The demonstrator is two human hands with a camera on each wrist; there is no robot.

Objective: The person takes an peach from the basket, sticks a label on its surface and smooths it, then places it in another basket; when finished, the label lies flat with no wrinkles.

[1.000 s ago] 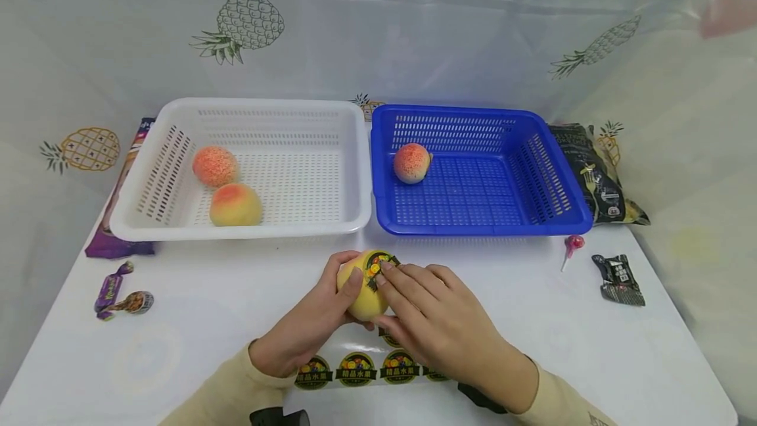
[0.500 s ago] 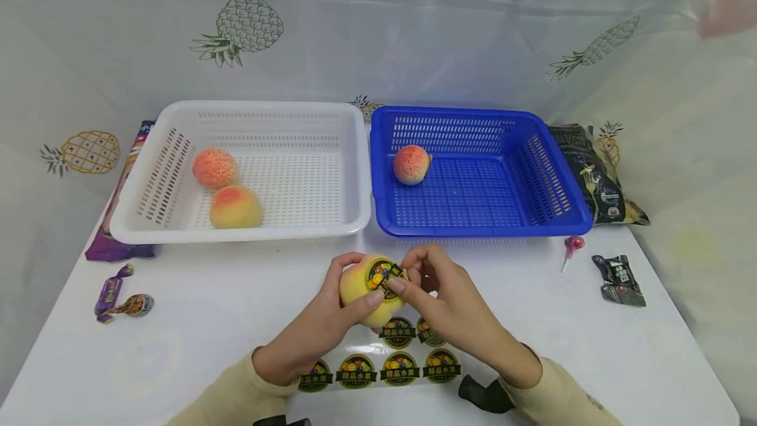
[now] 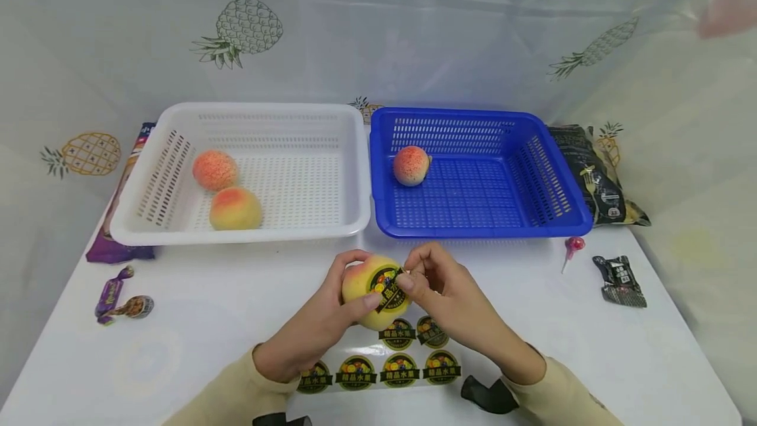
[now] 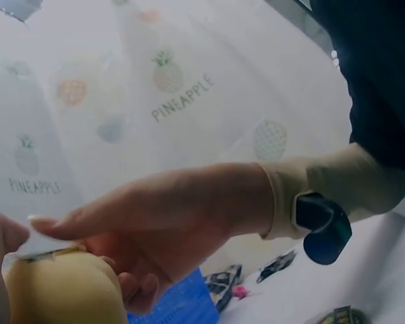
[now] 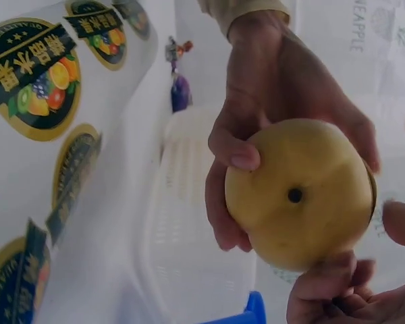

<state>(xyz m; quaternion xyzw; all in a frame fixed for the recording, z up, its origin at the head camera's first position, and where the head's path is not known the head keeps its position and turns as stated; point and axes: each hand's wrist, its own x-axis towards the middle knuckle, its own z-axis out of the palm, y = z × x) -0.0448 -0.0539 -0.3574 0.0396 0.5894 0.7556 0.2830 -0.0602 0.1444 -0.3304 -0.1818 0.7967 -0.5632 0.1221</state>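
Note:
My left hand (image 3: pixel 322 317) grips a yellow peach (image 3: pixel 357 284) with a pink blush, its thumb on the front near a round black sticker (image 3: pixel 390 291). The sticker bears fruit pictures and lettering and lies on the peach's upper right side. My right hand (image 3: pixel 455 298) pinches at the sticker's right edge, thumb tip over it and fingers curled. The right wrist view shows the peach's underside (image 5: pixel 304 226) with a small dark hole. Below the hands lies a clear sheet (image 3: pixel 362 346) with several matching stickers, partly hidden by the left arm.
A white basket (image 3: pixel 296 238) at the back left holds two peaches (image 3: pixel 235 209). Beside it, a blue basket (image 3: pixel 481 232) holds one peach (image 3: pixel 411 165). Wrapped candies (image 3: pixel 110 293), a lollipop (image 3: pixel 573 246), a black packet (image 3: pixel 619 281) and snack bags (image 3: pixel 600 183) lie at the sides.
My right hand has gone from flat fingers pressing on the sticker to a pinch at its right edge. The peach has turned slightly, showing more of the sticker. The left hand keeps its grip.

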